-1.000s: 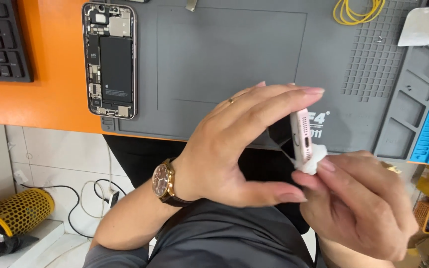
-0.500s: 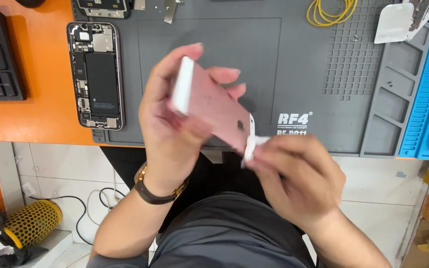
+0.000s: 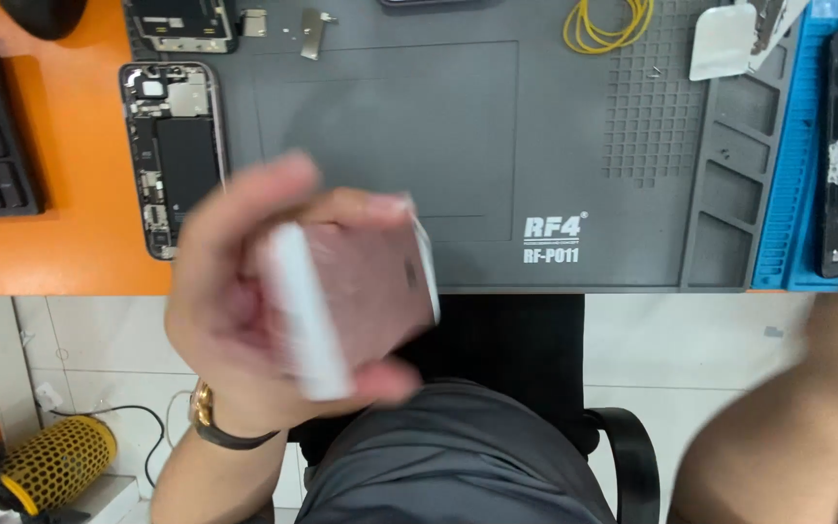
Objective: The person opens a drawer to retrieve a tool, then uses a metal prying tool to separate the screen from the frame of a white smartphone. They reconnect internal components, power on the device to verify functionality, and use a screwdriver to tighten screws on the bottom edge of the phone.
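I see an opened smartphone with exposed black battery (image 3: 172,155) lying at the left edge of the grey silicone repair mat (image 3: 458,126). Below the mat's front edge, my left hand (image 3: 244,320) grips a blurred pink metal-backed phone (image 3: 361,286), fingers closed around it. My right hand is outside the view; only its forearm (image 3: 788,417) shows, right of the mat's front edge.

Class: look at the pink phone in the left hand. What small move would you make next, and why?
Probably lay the pink phone on the bare grey mat. The left hand alone grips it above the lap, off the desk edge and blurred with motion, while the right hand is out of view, only its forearm showing.
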